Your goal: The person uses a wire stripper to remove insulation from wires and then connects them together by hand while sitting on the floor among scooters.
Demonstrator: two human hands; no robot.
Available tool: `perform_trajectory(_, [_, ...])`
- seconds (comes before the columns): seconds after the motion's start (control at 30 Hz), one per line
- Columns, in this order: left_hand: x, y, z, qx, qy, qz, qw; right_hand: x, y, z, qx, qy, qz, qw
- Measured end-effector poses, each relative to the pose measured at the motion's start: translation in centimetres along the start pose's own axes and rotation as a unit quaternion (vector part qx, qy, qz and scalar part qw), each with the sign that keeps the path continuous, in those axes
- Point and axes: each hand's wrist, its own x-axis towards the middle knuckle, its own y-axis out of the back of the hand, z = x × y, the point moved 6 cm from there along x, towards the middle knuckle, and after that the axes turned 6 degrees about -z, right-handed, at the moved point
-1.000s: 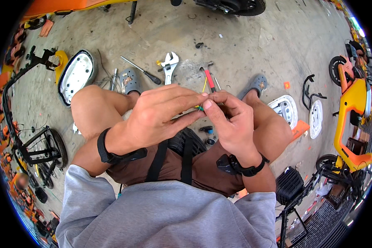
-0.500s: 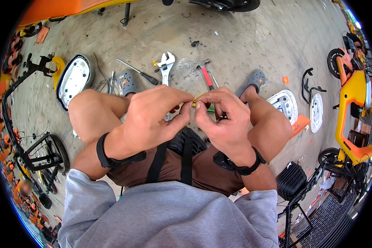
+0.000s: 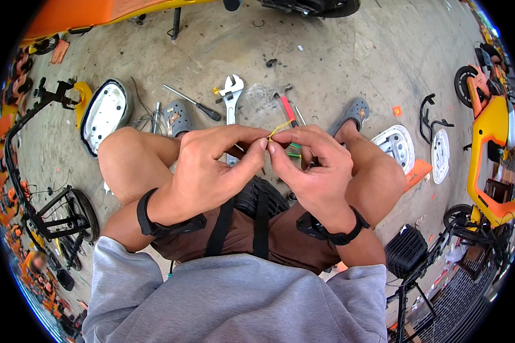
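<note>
A thin yellow wire [image 3: 280, 127] is pinched between the fingertips of both my hands, above my lap. My left hand [image 3: 209, 166] has thumb and index finger closed at its near end. Thumb and index of my right hand [image 3: 317, 163] press on it from the other side, the fingertips nearly touching. A loop of the wire rises over the right index finger. Below, on the floor, lie a large adjustable wrench [image 3: 231, 94], a screwdriver [image 3: 194, 103] and a red-handled hammer [image 3: 286, 107]. Something green [image 3: 294, 155] shows partly behind the right hand.
White-lined shells lie left [image 3: 104, 114] and right [image 3: 396, 147] of my legs, with a black bracket [image 3: 426, 119] beyond. A bare black frame [image 3: 54, 220] stands left, a yellow scooter body [image 3: 486, 166] right. An orange-and-yellow vehicle panel [image 3: 91, 14] spans the far left.
The yellow wire now stands up in a longer loop above the right index finger. Both hands keep their pinch and have barely moved.
</note>
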Motion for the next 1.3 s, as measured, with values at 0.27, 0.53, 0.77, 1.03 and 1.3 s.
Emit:
perform_trajectory(0.27, [0.0,-0.1,0.1,0.016,-0.029,-0.001,0.999,0.2,0.1,-0.5,-0.023,0.053,0.021,0.998])
perform_trajectory(0.53, [-0.1,-0.9,0.4,0.080,-0.138,-0.005,0.987,0.4,0.4,-0.4,-0.079,0.067,0.003,0.995])
perform_trajectory(0.77, [-0.1,-1.0,1.1,0.114,-0.192,-0.037,0.974,0.6,0.3,-0.6,-0.079,0.099,-0.021,0.992])
perform_trajectory(1.03, [-0.1,-0.5,1.6,0.028,-0.228,-0.063,0.971,0.3,0.0,-0.4,0.000,0.066,-0.068,0.995])
perform_trajectory(1.3, [-0.3,-0.7,1.3,-0.023,-0.187,-0.084,0.978,0.2,0.0,-0.1,0.073,0.021,-0.101,0.992])
